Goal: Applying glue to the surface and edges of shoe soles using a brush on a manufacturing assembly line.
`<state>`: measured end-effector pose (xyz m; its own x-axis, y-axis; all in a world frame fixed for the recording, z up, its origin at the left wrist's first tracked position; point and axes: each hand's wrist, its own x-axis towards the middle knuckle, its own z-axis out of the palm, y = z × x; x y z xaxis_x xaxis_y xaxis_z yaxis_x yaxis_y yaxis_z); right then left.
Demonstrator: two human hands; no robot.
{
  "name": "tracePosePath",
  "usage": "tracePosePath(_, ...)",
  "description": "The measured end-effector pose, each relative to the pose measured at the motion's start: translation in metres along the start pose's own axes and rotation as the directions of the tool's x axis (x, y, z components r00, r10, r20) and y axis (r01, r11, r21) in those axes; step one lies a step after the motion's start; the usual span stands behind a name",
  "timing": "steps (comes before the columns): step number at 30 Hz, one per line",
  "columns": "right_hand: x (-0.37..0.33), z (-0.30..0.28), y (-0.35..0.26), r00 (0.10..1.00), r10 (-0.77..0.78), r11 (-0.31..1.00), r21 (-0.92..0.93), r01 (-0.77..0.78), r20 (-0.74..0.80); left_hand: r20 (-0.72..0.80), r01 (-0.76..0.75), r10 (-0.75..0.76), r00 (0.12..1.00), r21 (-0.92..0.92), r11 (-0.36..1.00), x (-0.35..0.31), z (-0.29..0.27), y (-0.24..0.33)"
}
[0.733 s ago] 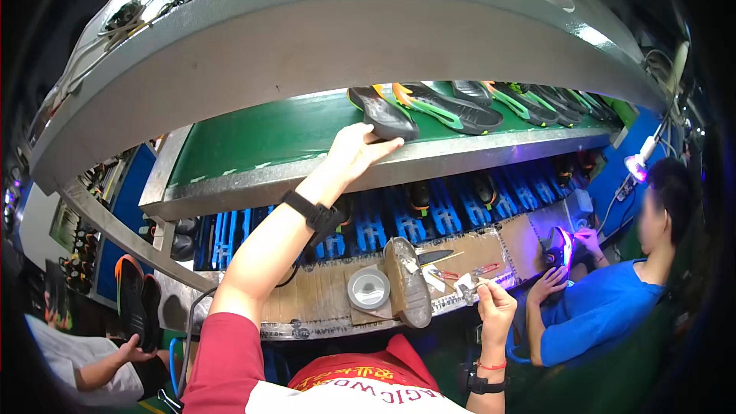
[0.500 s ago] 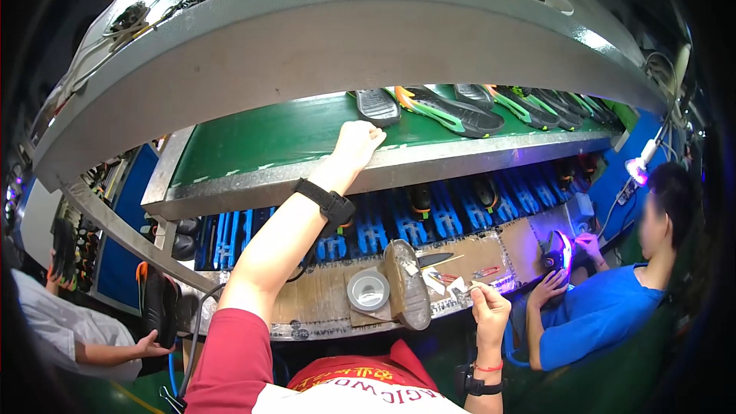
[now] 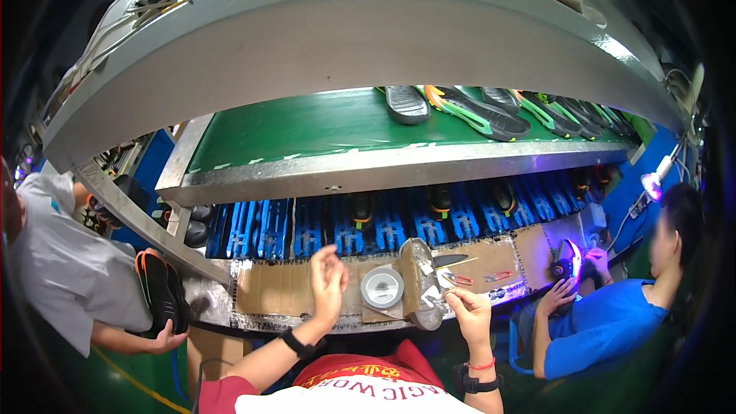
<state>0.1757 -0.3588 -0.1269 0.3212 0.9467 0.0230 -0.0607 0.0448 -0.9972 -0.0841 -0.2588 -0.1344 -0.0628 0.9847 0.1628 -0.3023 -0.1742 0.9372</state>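
Observation:
My left hand [image 3: 327,285] is raised over the cardboard-covered bench [image 3: 280,287], fingers loosely bent and apart, holding nothing. To its right stands a round pale tub [image 3: 382,288] with a grey inside. Beside the tub is a long, crusted, rounded piece [image 3: 422,284], its kind unclear. My right hand [image 3: 469,314] is closed in a pinch just right of that piece; what its fingertips hold is too small to make out. Small white scraps, a dark pointed blade-like thing [image 3: 450,260] and red-handled tools [image 3: 460,279] lie nearby.
Shoe soles [image 3: 408,105] line a green conveyor belt [image 3: 307,130] under a grey overhead shelf [image 3: 330,38]. Blue racks [image 3: 307,238] run behind the bench. At left a person holds black-and-orange soles [image 3: 159,287]; at right another person in blue works under violet light.
My left hand has drawn back from the sole on the belt to above the bench, its fingers loosening. My right hand stays pinched near the crusted piece. The view has shifted slightly.

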Motion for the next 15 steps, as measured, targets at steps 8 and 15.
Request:
tracePosePath(8,0.008,0.029,0.020,0.992,0.014,0.987,-0.159,0.007,0.129,0.086,0.238,-0.550,0.831,0.839,0.490,-0.120,-0.187,-0.095)
tracePosePath(15,0.012,0.052,0.011,0.973,0.133,0.966,-0.245,-0.085,0.188,-0.560,0.843,-0.675,0.481,0.508,0.178,-0.246,-0.307,-0.133)
